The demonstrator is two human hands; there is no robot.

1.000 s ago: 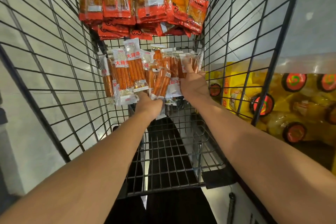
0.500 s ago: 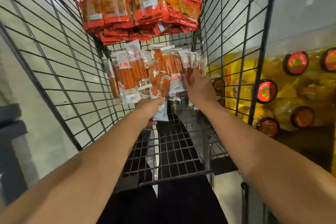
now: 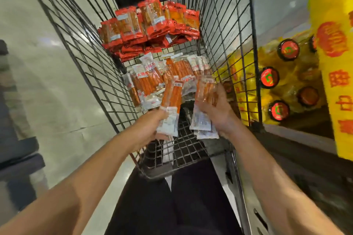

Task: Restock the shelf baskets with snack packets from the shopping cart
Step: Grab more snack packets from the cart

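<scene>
At the far left, a dark shelf unit (image 3: pixel 17 158) is cut off by the frame edge, and a broad strip of pale floor (image 3: pixel 63 86) is left open between it and the shopping cart (image 3: pixel 89 49). The cart's left wire wall is seen slanting down toward the near end, where the wire floor stops at a dark rim just above the person's dark-clothed legs. Inside, at the far end, a pile of red snack packets (image 3: pixel 149 26) is stacked against the black end panel, spanning the cart from wall to wall. Nearer, a heap of clear sausage-stick packets (image 3: pixel 152 80) is spread across the cart floor, its left edge against the left wall. The near stretch of wire floor is left bare behind the hands. The left hand (image 3: pixel 152 129) is held over that bare stretch, fingers curled around the white lower end of a sausage-stick packet (image 3: pixel 171 105), which is kept upright and lifted above the heap. Just to its right, with a narrow gap between them, the right hand (image 3: pixel 215 110) is wrapped around a bundle of sausage-stick packets (image 3: pixel 204 108), thumb across the front, white ends hanging below the palm; the exact count is blurred. This hand is close to the cart's right wall. Beyond that wall, yellow bottles with red caps (image 3: pixel 282 82) are packed on a low shelf, and a yellow carton (image 3: pixel 334 63) is cut by the right frame edge.
</scene>
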